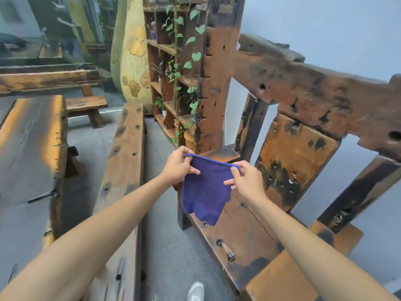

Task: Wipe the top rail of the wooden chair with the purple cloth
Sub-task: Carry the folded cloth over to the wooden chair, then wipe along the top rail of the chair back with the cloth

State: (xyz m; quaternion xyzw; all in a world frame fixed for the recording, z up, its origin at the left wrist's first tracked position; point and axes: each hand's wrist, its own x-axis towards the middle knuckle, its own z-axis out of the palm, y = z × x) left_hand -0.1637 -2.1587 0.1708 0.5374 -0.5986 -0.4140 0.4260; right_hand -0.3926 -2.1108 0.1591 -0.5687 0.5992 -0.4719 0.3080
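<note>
A purple cloth [205, 190] hangs in the air in front of me, stretched along its top edge between both hands. My left hand [176, 167] pinches its upper left corner. My right hand [245, 181] pinches its upper right corner. Behind and to the right of the cloth stands the rustic wooden chair, with its seat [243, 233] below my right arm. Its thick, weathered top rail [308, 92] runs across the upper right, well above and beyond both hands. Neither hand touches the chair.
A long wooden bench [123, 170] lies left of my left arm, with a heavy slab table [28, 144] further left. A wooden shelf with trailing green plants [182, 68] stands behind the chair. Grey floor [165, 235] separates bench and chair.
</note>
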